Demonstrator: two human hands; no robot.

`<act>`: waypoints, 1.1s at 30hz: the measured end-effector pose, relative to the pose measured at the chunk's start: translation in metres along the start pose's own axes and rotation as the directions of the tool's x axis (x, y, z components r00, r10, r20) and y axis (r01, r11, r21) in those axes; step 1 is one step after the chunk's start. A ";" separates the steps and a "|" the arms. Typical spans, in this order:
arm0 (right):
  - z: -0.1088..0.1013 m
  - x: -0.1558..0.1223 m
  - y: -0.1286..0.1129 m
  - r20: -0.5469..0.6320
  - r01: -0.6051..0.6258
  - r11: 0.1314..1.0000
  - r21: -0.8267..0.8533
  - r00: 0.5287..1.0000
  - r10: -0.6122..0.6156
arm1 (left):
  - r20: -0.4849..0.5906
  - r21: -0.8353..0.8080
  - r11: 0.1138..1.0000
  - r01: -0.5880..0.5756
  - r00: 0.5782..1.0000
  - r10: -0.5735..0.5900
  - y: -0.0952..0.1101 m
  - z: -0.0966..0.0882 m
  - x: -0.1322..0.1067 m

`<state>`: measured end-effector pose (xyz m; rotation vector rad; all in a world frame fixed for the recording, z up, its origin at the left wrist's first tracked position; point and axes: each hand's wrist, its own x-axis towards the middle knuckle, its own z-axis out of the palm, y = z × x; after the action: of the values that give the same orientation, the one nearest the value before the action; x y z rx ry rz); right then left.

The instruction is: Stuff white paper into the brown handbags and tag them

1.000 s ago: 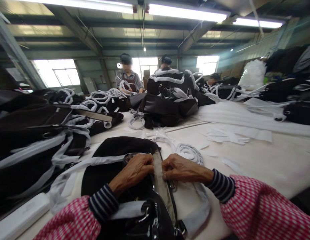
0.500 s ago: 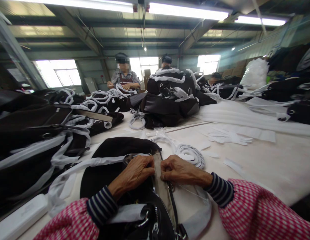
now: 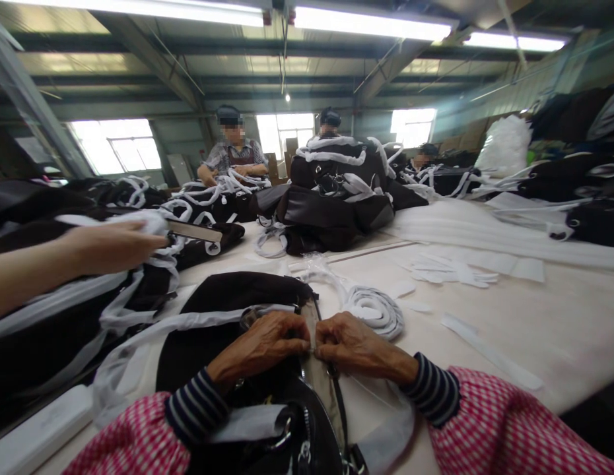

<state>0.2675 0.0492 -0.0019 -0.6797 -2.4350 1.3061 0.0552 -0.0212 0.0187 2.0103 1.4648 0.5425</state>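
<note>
A black bag (image 3: 215,300) lies in front of me with its zipped opening and beige lining strip (image 3: 323,386) turned towards me. My left hand (image 3: 267,343) is closed, its thumb and fingers pinching the left edge of the strip. From the other side my right hand (image 3: 349,340) pinches the same strip, fingertips nearly touching the left ones. Anything small between the fingertips is hidden. A white-wrapped strap (image 3: 188,322) runs across the bag to the left, and a metal zip pull (image 3: 306,452) hangs near the bottom.
A coil of white-wrapped strap (image 3: 374,310) lies just beyond my right hand. Black bags (image 3: 337,211) are heaped ahead, more at left. Another person's arm (image 3: 84,254) reaches in from the left. A long white box (image 3: 49,429) lies lower left; a co-worker (image 3: 235,152) stands behind the heap.
My hands have drawn closer together on the lining strip. Another person's arm has come in from the left, over the bags there. The co-worker behind has shifted slightly left.
</note>
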 end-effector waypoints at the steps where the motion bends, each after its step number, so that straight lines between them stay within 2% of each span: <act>1: 0.000 0.000 0.000 -0.003 -0.002 1.000 -0.002 1.000 0.002 | 0.005 -0.010 1.000 0.008 1.000 -0.008 0.000 -0.001 0.000; 7: 0.002 -0.001 -0.004 -0.045 -0.009 1.000 -0.029 0.999 0.008 | -0.011 -0.017 0.999 0.044 0.999 -0.044 0.005 -0.001 0.002; 11: 0.003 -0.001 0.000 -0.064 0.030 0.999 -0.039 0.997 -0.032 | -0.055 0.077 0.995 0.068 0.996 -0.064 0.006 0.004 0.000; 15: 0.004 -0.001 0.006 -0.072 0.066 0.997 -0.032 0.995 -0.069 | -0.096 0.167 0.984 0.064 0.994 -0.048 0.005 0.007 -0.002; 18: 0.004 -0.002 0.007 -0.092 0.084 0.996 0.014 0.992 -0.083 | -0.092 0.138 0.990 0.036 0.996 -0.023 0.005 0.005 -0.002; 24: 0.009 -0.004 0.007 -0.084 0.049 0.946 0.320 0.996 -0.023 | -0.125 -0.072 0.996 0.059 0.990 -0.068 0.011 0.001 -0.005; 27: 0.008 -0.003 0.007 -0.035 -0.022 0.890 0.455 0.999 0.042 | -0.169 -0.255 0.966 0.037 0.982 -0.082 0.012 0.002 -0.006; 29: 0.005 -0.002 0.006 0.002 -0.068 0.845 0.531 0.997 0.078 | -0.199 -0.445 0.896 0.005 0.975 -0.104 0.010 0.003 -0.004; 31: 0.002 -0.001 0.004 0.018 -0.090 0.813 0.575 0.995 0.098 | -0.194 -0.614 0.789 -0.015 0.972 -0.132 0.009 0.006 -0.002; 33: 0.000 -0.001 0.001 0.022 -0.098 0.791 0.603 0.994 0.106 | -0.180 -0.702 0.712 -0.026 0.973 -0.142 0.009 0.008 0.001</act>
<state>0.2686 0.0494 -0.0031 -0.6311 -1.8010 1.9770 0.0667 -0.0242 0.0186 1.3114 1.1710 1.1359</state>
